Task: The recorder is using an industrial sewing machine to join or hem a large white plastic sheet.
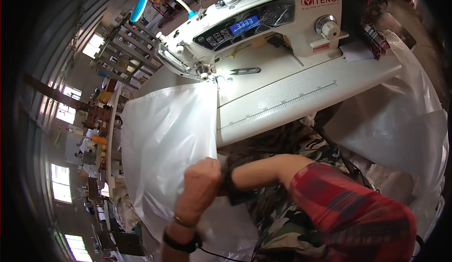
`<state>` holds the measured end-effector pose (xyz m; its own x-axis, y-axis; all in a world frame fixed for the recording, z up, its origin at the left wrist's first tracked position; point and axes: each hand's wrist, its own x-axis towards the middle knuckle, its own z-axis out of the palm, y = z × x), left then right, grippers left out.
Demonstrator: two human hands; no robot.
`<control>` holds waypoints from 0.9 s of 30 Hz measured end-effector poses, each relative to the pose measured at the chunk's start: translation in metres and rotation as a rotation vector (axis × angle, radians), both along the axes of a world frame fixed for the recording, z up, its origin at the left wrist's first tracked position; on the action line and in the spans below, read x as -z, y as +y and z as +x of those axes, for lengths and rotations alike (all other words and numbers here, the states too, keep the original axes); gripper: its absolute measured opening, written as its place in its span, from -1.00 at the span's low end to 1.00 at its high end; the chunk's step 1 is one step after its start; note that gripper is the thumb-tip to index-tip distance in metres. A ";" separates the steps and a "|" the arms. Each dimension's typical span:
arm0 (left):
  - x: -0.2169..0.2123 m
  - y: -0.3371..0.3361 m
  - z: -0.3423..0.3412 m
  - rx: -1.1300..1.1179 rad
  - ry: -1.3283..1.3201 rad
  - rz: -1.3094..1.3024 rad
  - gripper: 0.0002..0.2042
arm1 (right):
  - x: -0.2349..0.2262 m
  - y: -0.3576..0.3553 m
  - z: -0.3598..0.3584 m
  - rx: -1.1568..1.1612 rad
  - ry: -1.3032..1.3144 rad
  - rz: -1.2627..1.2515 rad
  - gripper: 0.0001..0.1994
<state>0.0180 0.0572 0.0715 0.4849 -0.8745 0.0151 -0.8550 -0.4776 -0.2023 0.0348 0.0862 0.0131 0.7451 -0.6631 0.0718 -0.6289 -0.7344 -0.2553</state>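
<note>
A translucent white plastic sheet point(162, 135) runs from under the needle area of a white sewing machine point(301, 31) and hangs over the near left side of the table. My left hand point(200, 184) is closed on the sheet's right-hand edge, below the machine bed. A bracelet and a black band circle that wrist. Crossing from the right in a red plaid sleeve, my right arm brings my right hand point(221, 186) against the left one. Its fingers are hidden behind the left hand and blurred, so its grip does not show.
Small thread snips point(245, 71) lie on the machine bed behind the ruler-marked table edge point(282, 104). A lamp with a blue head point(140, 7) arches over the machine. More clear plastic point(400, 139) drapes at the right. Camouflage cloth point(287, 224) covers my lap.
</note>
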 end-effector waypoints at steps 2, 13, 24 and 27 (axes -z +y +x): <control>0.037 0.005 -0.004 -0.059 -0.017 -0.067 -0.90 | 0.042 0.004 -0.005 0.041 -0.266 0.097 -0.89; 0.101 0.023 -0.017 -0.289 -0.099 -0.400 -0.92 | 0.014 -0.219 0.054 -1.472 -0.029 0.223 -0.78; 0.109 0.024 -0.022 -0.362 -0.068 -0.523 -0.92 | 0.017 -0.259 0.135 -1.244 -0.268 -0.132 -0.85; 0.108 0.025 -0.022 -0.369 -0.088 -0.549 -0.92 | 0.018 -0.260 0.138 -1.249 -0.254 -0.148 -0.85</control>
<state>-0.0038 0.0822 -0.0364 0.7275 -0.5055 0.4640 -0.6071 -0.7893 0.0920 0.1727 -0.1737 -0.0053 0.8073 0.4989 0.3153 0.5579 -0.8194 -0.1319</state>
